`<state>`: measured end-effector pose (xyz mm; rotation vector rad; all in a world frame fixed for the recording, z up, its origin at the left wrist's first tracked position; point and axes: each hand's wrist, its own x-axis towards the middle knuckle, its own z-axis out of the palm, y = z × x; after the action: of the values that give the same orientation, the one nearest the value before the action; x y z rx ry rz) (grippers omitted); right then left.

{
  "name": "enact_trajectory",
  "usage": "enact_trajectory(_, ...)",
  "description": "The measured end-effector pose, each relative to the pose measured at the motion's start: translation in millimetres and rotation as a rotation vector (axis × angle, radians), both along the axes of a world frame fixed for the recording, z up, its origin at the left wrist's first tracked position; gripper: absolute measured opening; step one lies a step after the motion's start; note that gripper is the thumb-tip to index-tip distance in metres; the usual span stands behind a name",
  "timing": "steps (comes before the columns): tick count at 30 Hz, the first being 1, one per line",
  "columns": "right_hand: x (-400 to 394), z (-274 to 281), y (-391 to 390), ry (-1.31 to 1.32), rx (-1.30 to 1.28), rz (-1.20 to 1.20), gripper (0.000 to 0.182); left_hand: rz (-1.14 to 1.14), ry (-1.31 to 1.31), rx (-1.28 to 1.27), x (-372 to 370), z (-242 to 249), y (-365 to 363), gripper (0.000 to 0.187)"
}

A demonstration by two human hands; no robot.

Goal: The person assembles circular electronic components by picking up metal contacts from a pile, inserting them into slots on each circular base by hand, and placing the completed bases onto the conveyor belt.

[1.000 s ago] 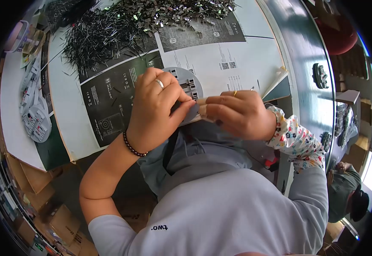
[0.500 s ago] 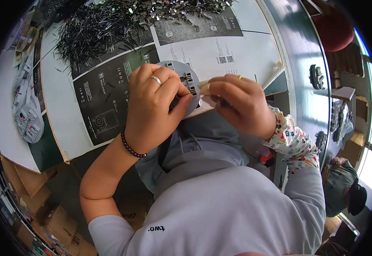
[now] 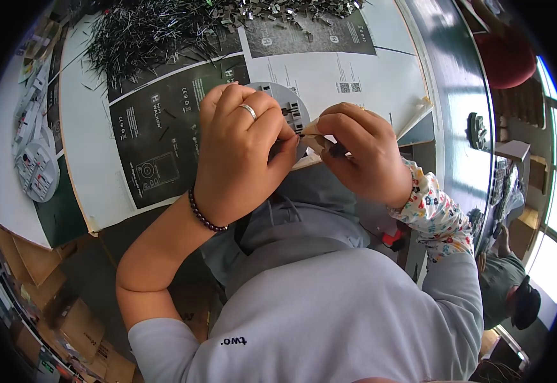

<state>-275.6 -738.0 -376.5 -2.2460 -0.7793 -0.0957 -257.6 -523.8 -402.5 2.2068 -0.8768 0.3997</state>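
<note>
Gray disc (image 3: pixel 282 97) lies partly under the left hand (image 3: pixel 243 137); the right hand (image 3: pixel 361 143) is at its right edge. Both curl their fingers; what they pinch, I cannot tell.

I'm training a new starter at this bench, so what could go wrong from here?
The round grey plate is right by the near edge of the table, so a dropped part might fall into the lap.
From this view the left hand hides some of the plate, so a misplaced piece could go unnoticed.
The black strips and metal pieces lie loose and close together, so they could get mixed.
</note>
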Motion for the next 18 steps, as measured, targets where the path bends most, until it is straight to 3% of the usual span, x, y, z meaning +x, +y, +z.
enact_trajectory(18, 5, 19, 11, -0.076, -0.358, 0.144, 0.028, -0.056, 0.113, -0.051, -4, 4, 6, 0.021)
